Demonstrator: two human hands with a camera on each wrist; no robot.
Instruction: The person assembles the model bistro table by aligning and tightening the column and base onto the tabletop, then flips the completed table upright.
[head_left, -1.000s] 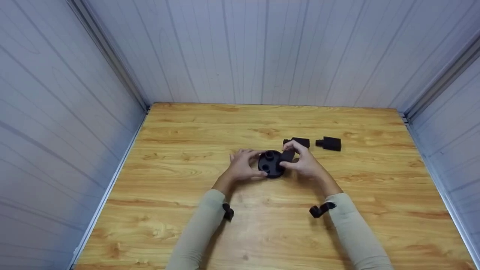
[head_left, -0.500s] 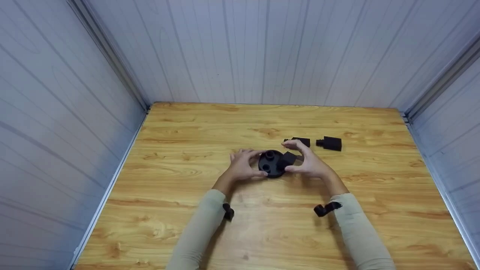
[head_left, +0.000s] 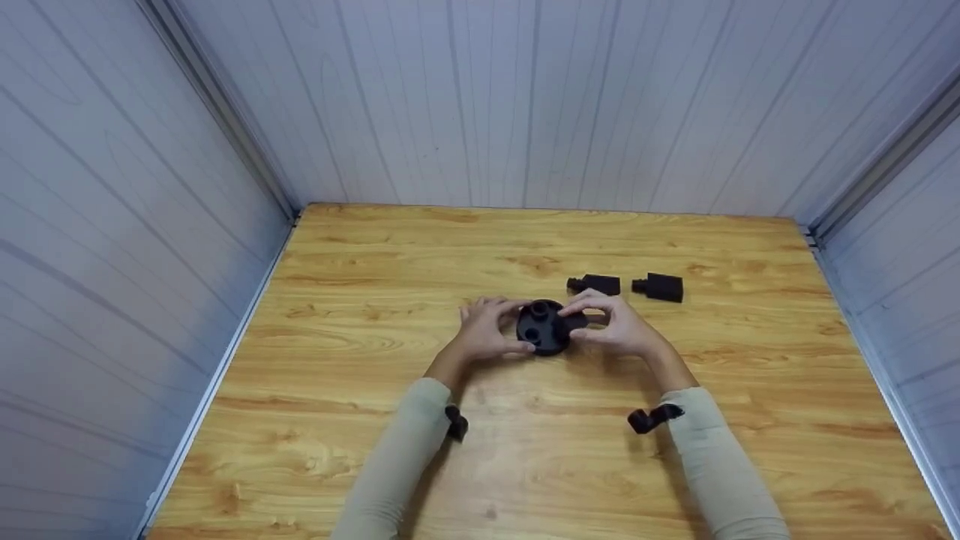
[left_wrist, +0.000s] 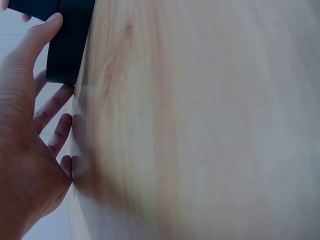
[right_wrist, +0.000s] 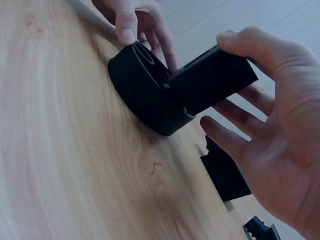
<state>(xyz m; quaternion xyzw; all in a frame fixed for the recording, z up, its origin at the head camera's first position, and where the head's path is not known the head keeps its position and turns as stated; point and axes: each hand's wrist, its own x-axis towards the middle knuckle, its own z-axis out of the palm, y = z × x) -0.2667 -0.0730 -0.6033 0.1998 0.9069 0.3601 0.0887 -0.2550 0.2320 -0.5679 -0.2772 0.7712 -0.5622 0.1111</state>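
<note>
A round black base [head_left: 544, 348] with raised ring sockets on its top lies on the wooden table. My left hand [head_left: 484, 330] grips its left rim between thumb and fingers; the left wrist view shows the thumb on the base's upper edge [left_wrist: 70, 45]. A black rectangular block [right_wrist: 215, 77] stands up from the right part of the base, its lower end hidden inside. With thumb and fingertips, my right hand [head_left: 621, 326] pinches the block's sides. In the right wrist view, the other fingers of the right hand [right_wrist: 290, 105] spread loosely beside it.
Behind the right hand lie two more black blocks with narrow stepped ends, one at the left [head_left: 602, 284] and one at the right [head_left: 664, 287]. White panel walls [head_left: 480, 105] enclose the table [head_left: 360, 247] at the back and sides.
The right hand let its fingers spread off the block, drew back slightly, then took hold of the block again. The block has turned in the base. The left hand has stayed put.
</note>
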